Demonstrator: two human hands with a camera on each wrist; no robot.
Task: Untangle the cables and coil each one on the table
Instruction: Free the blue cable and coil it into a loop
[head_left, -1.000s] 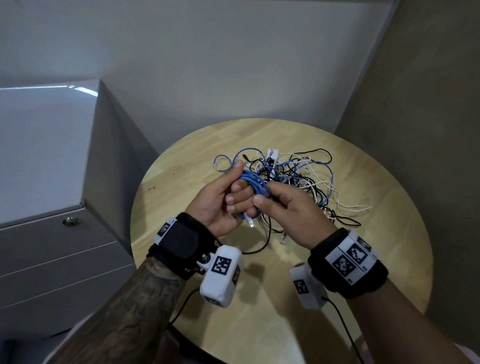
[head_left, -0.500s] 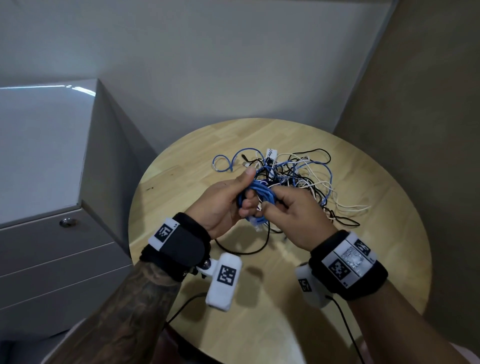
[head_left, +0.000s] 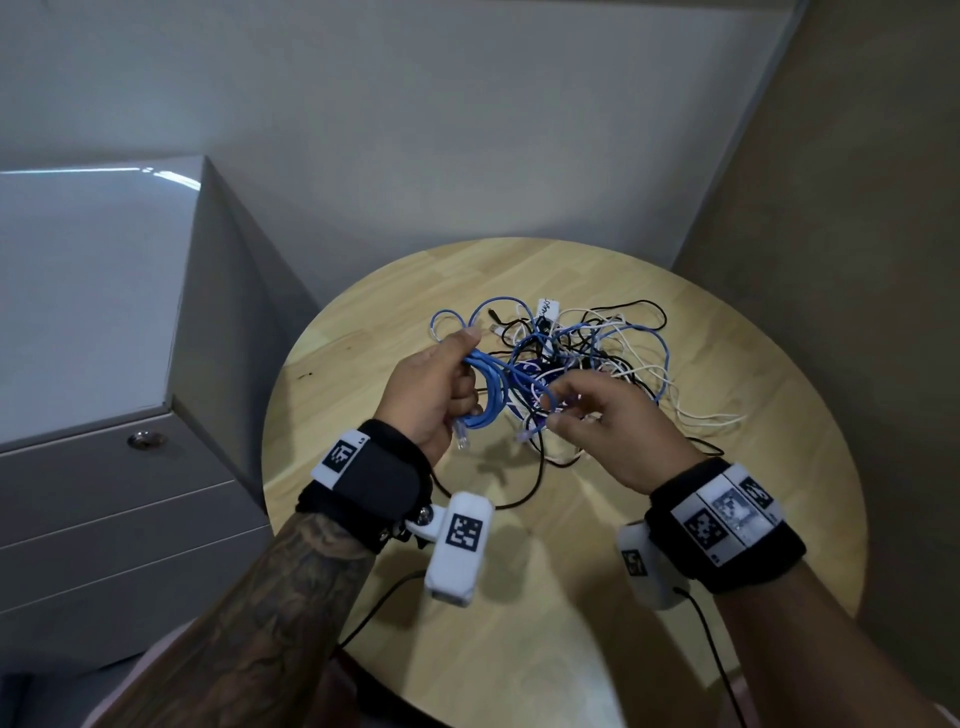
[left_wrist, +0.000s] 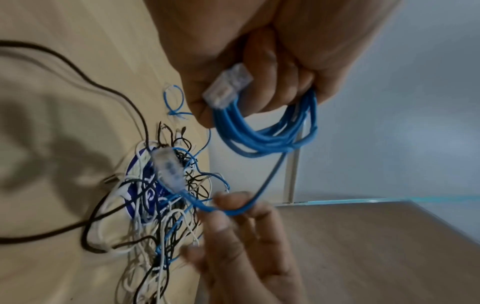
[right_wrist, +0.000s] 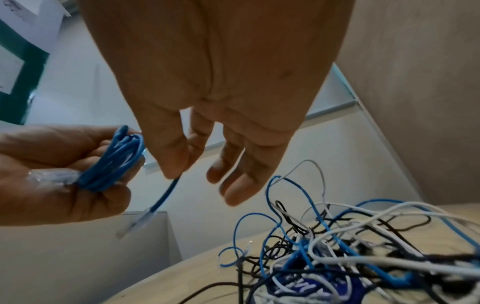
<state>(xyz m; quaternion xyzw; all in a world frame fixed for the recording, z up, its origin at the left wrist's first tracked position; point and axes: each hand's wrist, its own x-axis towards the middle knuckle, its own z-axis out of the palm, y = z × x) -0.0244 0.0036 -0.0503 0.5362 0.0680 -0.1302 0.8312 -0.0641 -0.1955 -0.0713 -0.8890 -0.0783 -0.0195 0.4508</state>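
Note:
A coil of blue network cable (head_left: 491, 395) hangs above the round wooden table (head_left: 753, 519), and my left hand (head_left: 447, 395) grips it with curled fingers. One clear plug (left_wrist: 228, 86) lies against that palm. My right hand (head_left: 571, 410) pinches the coil's free tail (right_wrist: 166, 193) between thumb and forefinger, other fingers spread; the tail's clear plug (right_wrist: 137, 223) dangles below. Behind both hands a tangle of thin blue, white and black cables (head_left: 587, 358) lies on the table.
A grey drawer cabinet (head_left: 104, 364) stands close to the table's left edge. Walls close in behind and to the right. One black cable (head_left: 524, 493) loops from the tangle toward the front. A dark blue round item (left_wrist: 140, 185) lies under the tangle.
The hands, pressed together on the blue coil before, have drawn apart. The right hand moved right with the free tail; the left hand keeps the coil.

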